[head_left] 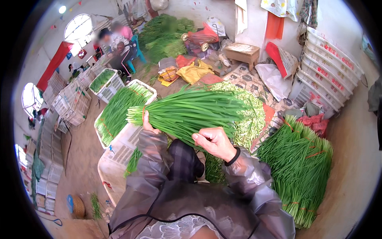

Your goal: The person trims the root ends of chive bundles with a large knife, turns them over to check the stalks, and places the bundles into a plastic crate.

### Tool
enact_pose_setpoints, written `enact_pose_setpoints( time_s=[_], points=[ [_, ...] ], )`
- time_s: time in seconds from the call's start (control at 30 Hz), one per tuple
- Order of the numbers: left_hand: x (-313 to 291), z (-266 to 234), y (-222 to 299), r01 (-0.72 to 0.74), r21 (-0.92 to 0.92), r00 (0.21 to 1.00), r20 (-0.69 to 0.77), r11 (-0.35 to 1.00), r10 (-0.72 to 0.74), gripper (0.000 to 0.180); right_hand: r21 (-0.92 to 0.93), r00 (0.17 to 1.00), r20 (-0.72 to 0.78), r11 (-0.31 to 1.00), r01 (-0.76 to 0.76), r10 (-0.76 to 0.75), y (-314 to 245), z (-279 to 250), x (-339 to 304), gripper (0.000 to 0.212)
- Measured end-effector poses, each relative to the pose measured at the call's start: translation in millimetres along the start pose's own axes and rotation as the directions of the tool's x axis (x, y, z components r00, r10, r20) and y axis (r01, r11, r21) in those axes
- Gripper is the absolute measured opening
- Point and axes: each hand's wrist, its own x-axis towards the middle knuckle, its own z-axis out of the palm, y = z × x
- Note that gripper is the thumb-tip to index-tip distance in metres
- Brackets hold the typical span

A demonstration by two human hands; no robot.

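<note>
A large bunch of garlic chives [187,109] lies across in front of me, pale cut ends to the left and green leaves fanning right. My left hand [149,124] grips it from below, close to the red band [143,113] around its stem end. At the near edge of the leaves is my right hand [217,142], its fingers curled in with thumb and forefinger together; whatever they pinch is hidden. A white crate [118,137] beside my left arm carries more chives [124,107] lying in rows.
Banded chive bunches [302,171] are piled at my right. Pale trimmings [246,115] cover the floor mat beyond my right hand. Nested white crates [322,71] stand by the right wall, near a small wooden stool [242,53]. People [119,44] sit at the far left beside a chive heap [165,36].
</note>
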Motion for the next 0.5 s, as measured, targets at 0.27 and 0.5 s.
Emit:
enact_pose_setpoints(
  time_s=[0.27,0.5],
  points=[
    [-43,51,20,0.078,-0.107,0.995,0.066,0.991,-0.071,0.051,-0.766,0.947,0.055,0.595,0.243,-0.315,-8,27,58,0.116],
    [-61,56,35,0.163,-0.129,0.954,0.274,0.978,-0.123,0.051,-0.58,0.987,-0.02,0.806,0.121,-0.162,62,91,42,0.134]
  ],
)
